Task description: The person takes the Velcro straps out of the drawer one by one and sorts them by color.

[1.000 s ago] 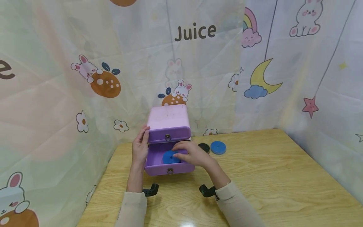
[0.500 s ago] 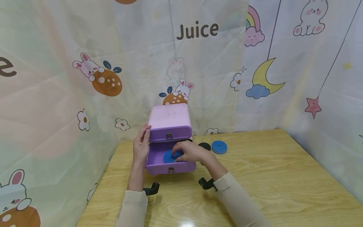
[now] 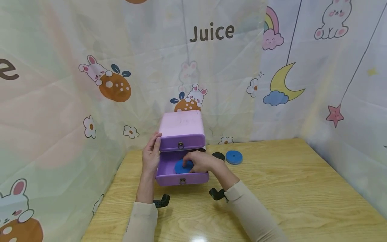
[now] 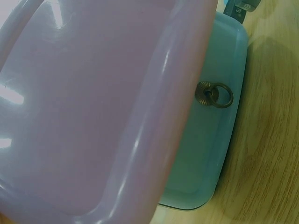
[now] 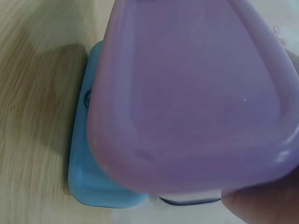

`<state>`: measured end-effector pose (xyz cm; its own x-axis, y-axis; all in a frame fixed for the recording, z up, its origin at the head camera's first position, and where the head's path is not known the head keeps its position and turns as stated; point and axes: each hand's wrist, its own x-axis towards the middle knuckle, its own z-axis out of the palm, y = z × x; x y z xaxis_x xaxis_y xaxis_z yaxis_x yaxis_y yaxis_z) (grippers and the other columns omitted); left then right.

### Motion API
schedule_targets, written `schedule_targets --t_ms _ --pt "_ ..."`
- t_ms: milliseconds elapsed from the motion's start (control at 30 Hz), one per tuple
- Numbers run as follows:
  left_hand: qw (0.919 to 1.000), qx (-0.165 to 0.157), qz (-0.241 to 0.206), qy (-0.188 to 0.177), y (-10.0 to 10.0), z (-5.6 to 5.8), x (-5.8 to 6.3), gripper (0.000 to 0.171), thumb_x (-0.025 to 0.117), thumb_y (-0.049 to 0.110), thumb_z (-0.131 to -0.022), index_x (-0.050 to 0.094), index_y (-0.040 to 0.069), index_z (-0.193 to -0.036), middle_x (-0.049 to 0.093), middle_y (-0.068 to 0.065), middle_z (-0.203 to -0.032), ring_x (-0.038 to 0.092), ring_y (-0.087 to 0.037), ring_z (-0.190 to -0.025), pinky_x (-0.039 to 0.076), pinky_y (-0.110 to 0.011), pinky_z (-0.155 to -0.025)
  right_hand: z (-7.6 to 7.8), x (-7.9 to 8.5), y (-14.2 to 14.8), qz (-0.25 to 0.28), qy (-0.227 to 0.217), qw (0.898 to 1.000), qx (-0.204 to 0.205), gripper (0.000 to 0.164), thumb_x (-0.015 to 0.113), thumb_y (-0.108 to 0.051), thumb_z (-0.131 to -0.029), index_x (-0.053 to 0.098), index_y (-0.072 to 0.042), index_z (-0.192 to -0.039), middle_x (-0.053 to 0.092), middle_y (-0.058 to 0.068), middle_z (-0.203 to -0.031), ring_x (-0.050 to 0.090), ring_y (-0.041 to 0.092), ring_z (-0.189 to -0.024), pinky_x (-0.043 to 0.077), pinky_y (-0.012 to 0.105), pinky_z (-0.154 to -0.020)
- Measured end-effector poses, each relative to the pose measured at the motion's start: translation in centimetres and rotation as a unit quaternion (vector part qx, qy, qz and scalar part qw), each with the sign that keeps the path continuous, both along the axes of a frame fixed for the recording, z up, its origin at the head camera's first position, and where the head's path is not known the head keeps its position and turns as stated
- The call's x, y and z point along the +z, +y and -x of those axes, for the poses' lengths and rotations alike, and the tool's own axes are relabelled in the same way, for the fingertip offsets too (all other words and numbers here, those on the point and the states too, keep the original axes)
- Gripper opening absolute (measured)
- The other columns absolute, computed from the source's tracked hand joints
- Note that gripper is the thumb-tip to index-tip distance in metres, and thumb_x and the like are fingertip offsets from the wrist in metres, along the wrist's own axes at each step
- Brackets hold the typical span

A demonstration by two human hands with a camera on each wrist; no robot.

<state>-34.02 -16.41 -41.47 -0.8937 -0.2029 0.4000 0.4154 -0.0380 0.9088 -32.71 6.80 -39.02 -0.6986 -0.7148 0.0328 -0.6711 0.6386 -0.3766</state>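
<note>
A small drawer cabinet with a pink top (image 3: pixel 181 122) stands at the back of the table. Its middle purple drawer (image 3: pixel 164 166) is pulled out, and a blue disc (image 3: pixel 179 167) with a centre hole lies inside. My right hand (image 3: pixel 204 162) reaches over the drawer's right side, index finger bent down at the disc's middle and thumb at its near edge, pinching it. Straight fingers of my left hand (image 3: pixel 151 153) rest against the cabinet's left side, by the shut upper purple drawer (image 3: pixel 169 143). The drawer's front hides the disc from both wrist views.
Right of the cabinet lie a black disc (image 3: pixel 218 156) and another blue disc (image 3: pixel 234 157) on the wooden table (image 3: pixel 272 188). Below the open drawer, a blue-green bottom drawer (image 4: pixel 196 154) with a ring pull (image 4: pixel 222 95) shows. A printed curtain (image 3: pixel 223 87) hangs behind.
My right hand's index finger and thumb have lowered and closed in on the blue disc in the drawer. The left hand stays against the cabinet; the head view has shifted slightly.
</note>
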Motion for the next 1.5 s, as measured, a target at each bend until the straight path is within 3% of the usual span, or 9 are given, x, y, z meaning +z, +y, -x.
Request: schedule_targets --t_ms 167,367,633,767,1067,1200,1500 --pt "1.0000 0.005 0.002 0.000 0.0 -0.1 0.1 0.041 0.058 0.040 -0.106 0.067 0.016 -0.137 0.044 -0.002 -0.165 0.037 -0.014 -0.154 0.030 -0.036 -0.129 0.0 0.0 -0.3 -0.009 0.008 1.000 -0.005 0.023 0.086 -0.016 -0.087 0.075 -0.018 -0.107 0.071 -0.006 -0.114 0.062 0.011 -0.100 0.055 0.030 -0.091" --pt "1.0000 0.000 0.002 -0.003 0.0 0.0 0.2 0.041 0.057 0.039 -0.106 0.066 0.015 -0.138 0.043 -0.001 -0.165 0.036 -0.013 -0.154 0.030 -0.036 -0.129 -0.2 -0.1 -0.4 -0.004 0.014 1.000 -0.017 0.024 0.086 -0.014 -0.087 0.076 -0.018 -0.108 0.072 -0.005 -0.114 0.062 0.012 -0.101 0.056 0.032 -0.091" --pt "1.0000 0.002 0.004 -0.007 0.0 -0.2 0.3 0.042 0.057 0.041 -0.106 0.066 0.016 -0.139 0.043 -0.002 -0.165 0.037 -0.013 -0.154 0.033 -0.034 -0.127 0.0 -0.8 -0.1 0.025 0.067 0.997 -0.013 0.025 0.087 -0.019 -0.086 0.077 -0.016 -0.109 0.070 0.003 -0.127 0.064 0.022 -0.120 0.055 0.042 -0.104" --pt "1.0000 0.006 0.003 -0.005 0.0 -0.1 0.3 0.041 0.057 0.041 -0.106 0.067 0.017 -0.138 0.043 -0.002 -0.165 0.038 -0.014 -0.153 0.034 -0.035 -0.127 0.0 -0.8 0.2 0.050 0.054 0.997 -0.012 0.028 0.085 -0.025 -0.088 0.076 -0.017 -0.114 0.067 0.005 -0.134 0.062 0.024 -0.126 0.052 0.044 -0.108" --pt "1.0000 -0.004 -0.007 -0.005 0.0 0.2 -0.2 0.041 0.058 0.040 -0.106 0.067 0.015 -0.138 0.045 0.000 -0.164 0.037 -0.014 -0.154 0.032 -0.036 -0.128 -0.3 -2.0 1.5 0.141 0.028 0.989 -0.022 0.032 0.080 -0.034 -0.094 0.071 -0.016 -0.119 0.068 -0.002 -0.120 0.062 0.014 -0.110 0.055 0.038 -0.099" --pt "0.9999 -0.006 -0.004 -0.010 0.1 0.0 -0.3 0.042 0.058 0.041 -0.105 0.066 0.016 -0.138 0.043 0.001 -0.165 0.037 -0.013 -0.153 0.033 -0.037 -0.127 -0.8 -2.3 2.1 0.176 0.015 0.984 -0.021 0.032 0.078 -0.033 -0.095 0.069 -0.017 -0.121 0.067 -0.004 -0.121 0.061 0.013 -0.108 0.055 0.036 -0.095" --pt "1.0000 0.005 0.008 -0.002 0.0 0.0 0.0 0.042 0.057 0.042 -0.106 0.066 0.017 -0.138 0.045 0.002 -0.164 0.040 -0.013 -0.152 0.035 -0.034 -0.126 -1.3 -1.8 2.9 0.219 -0.010 0.975 -0.020 0.033 0.080 -0.032 -0.094 0.069 -0.018 -0.122 0.056 0.011 -0.151 0.052 0.030 -0.142 0.050 0.051 -0.112"
